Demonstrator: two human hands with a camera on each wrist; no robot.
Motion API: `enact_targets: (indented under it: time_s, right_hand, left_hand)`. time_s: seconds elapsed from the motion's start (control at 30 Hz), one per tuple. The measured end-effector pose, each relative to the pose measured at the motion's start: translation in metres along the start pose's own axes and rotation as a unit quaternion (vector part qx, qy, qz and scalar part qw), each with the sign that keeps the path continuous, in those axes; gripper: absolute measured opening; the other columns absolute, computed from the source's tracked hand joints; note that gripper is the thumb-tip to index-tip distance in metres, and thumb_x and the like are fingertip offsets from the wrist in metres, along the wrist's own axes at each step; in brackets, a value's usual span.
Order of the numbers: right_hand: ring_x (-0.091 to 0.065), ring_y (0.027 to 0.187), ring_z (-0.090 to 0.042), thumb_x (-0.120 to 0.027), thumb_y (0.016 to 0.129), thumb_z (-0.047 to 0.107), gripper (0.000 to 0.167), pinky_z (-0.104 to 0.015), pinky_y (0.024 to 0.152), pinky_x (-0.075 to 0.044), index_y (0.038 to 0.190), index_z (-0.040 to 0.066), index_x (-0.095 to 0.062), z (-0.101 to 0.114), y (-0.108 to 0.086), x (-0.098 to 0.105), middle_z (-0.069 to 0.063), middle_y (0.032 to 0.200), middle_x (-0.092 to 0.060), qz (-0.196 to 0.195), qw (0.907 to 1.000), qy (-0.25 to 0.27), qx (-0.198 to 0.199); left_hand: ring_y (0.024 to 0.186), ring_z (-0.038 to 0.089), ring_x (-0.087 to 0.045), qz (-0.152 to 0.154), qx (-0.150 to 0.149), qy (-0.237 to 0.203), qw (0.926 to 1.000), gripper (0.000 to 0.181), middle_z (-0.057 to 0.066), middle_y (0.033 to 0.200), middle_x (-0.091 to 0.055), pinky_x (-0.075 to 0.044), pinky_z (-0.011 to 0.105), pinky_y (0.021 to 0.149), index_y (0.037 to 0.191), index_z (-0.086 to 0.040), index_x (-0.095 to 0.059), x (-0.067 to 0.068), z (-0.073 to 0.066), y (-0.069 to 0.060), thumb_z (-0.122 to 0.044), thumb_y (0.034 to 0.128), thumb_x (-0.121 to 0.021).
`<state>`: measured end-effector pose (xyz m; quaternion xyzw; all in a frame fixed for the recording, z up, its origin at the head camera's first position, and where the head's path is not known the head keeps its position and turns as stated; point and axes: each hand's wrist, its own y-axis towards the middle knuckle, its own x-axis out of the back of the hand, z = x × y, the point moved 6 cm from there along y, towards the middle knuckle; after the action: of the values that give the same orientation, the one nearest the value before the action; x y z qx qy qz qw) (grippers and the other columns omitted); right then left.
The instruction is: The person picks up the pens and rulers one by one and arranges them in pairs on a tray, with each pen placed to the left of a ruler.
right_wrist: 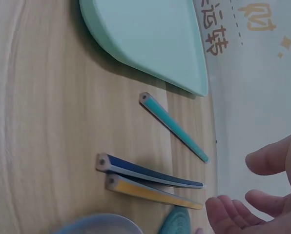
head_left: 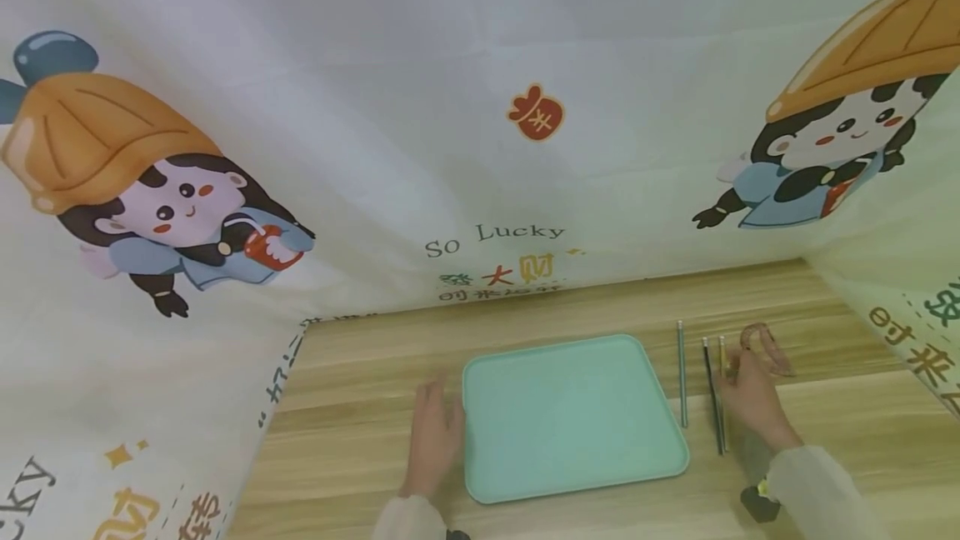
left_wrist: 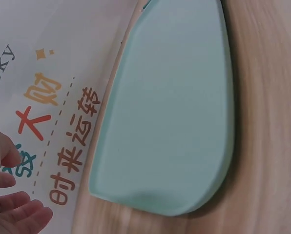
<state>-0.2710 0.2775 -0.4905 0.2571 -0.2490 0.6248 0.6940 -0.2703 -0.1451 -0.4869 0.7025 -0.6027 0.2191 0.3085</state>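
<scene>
A pale mint-green tray (head_left: 570,419) lies flat on the wooden table. Beside its left edge is my left hand (head_left: 433,440), fingers loose and holding nothing; whether it touches the rim I cannot tell. To the tray's right lie a teal pencil (right_wrist: 172,127), a dark blue pencil (right_wrist: 150,173) and a yellow pencil (right_wrist: 150,191), the last two side by side. My right hand (head_left: 753,398) hovers at the yellow pencil, thumb and fingers apart in the right wrist view, nothing gripped. Just beyond it lies a clear pinkish protractor-like piece (head_left: 772,348).
Low in the right wrist view are a teal rounded object (right_wrist: 176,222) and a translucent rounded edge (right_wrist: 104,224), both cut off. Printed cloth (head_left: 480,148) hangs behind the table and along both sides. Bare wood (head_left: 345,407) shows left of the tray.
</scene>
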Motion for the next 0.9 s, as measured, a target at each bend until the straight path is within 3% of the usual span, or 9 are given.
enact_targets:
  time_s: [0.23, 0.5, 0.7, 0.83, 0.9]
  right_hand:
    - [-0.043, 0.109, -0.063, -0.050, 0.090, 0.004, 0.049, -0.067, 0.090, -0.050, 0.124, -0.027, -0.033, -0.008, -0.005, -0.004, -0.051, 0.121, -0.037, 0.009, 0.9990, -0.015, -0.042]
    - [-0.044, 0.110, -0.063, -0.049, 0.086, 0.005, 0.052, -0.065, 0.088, -0.052, 0.123, -0.028, -0.034, -0.020, -0.005, -0.007, -0.050, 0.121, -0.041, 0.022, 0.9963, -0.040, -0.072]
    - [-0.050, 0.101, -0.059, -0.050, 0.088, 0.007, 0.048, -0.059, 0.081, -0.057, 0.119, -0.028, -0.038, -0.022, -0.009, -0.006, -0.047, 0.114, -0.047, 0.031, 0.9952, -0.045, -0.082]
    - [-0.057, 0.083, -0.045, -0.049, 0.089, 0.008, 0.047, -0.051, 0.070, -0.059, 0.117, -0.028, -0.038, -0.022, -0.011, -0.008, -0.040, 0.097, -0.053, 0.042, 0.9944, -0.050, -0.084]
    - [-0.058, 0.083, -0.044, -0.049, 0.089, 0.009, 0.048, -0.052, 0.071, -0.059, 0.118, -0.027, -0.039, -0.022, -0.012, -0.010, -0.039, 0.096, -0.054, 0.051, 0.9935, -0.053, -0.087]
  left_hand:
    - [0.121, 0.045, -0.048, -0.004, 0.007, 0.002, 1.0000, 0.041, 0.028, 0.130, -0.048, -0.047, 0.057, 0.105, 0.131, 0.008, -0.047, -0.008, 0.010, -0.007, -0.005, 0.0919, -0.053]
    - [0.109, 0.042, -0.057, -0.008, 0.036, -0.026, 0.9990, 0.043, 0.028, 0.126, -0.050, -0.056, 0.051, 0.094, 0.129, 0.009, -0.049, -0.020, 0.021, -0.012, 0.000, 0.0878, -0.055]
    - [0.115, 0.044, -0.054, -0.005, 0.057, -0.031, 0.9979, 0.043, 0.026, 0.124, -0.051, -0.052, 0.054, 0.100, 0.129, 0.008, -0.050, -0.026, 0.021, -0.011, -0.001, 0.0874, -0.056]
    - [0.118, 0.044, -0.052, 0.001, 0.068, -0.025, 0.9974, 0.042, 0.025, 0.124, -0.053, -0.049, 0.055, 0.103, 0.129, 0.007, -0.050, -0.027, 0.021, -0.013, -0.002, 0.0879, -0.056]
    - [0.119, 0.043, -0.052, 0.008, 0.078, -0.025, 0.9966, 0.042, 0.024, 0.124, -0.054, -0.048, 0.056, 0.104, 0.129, 0.006, -0.051, -0.027, 0.022, -0.015, -0.003, 0.0881, -0.055]
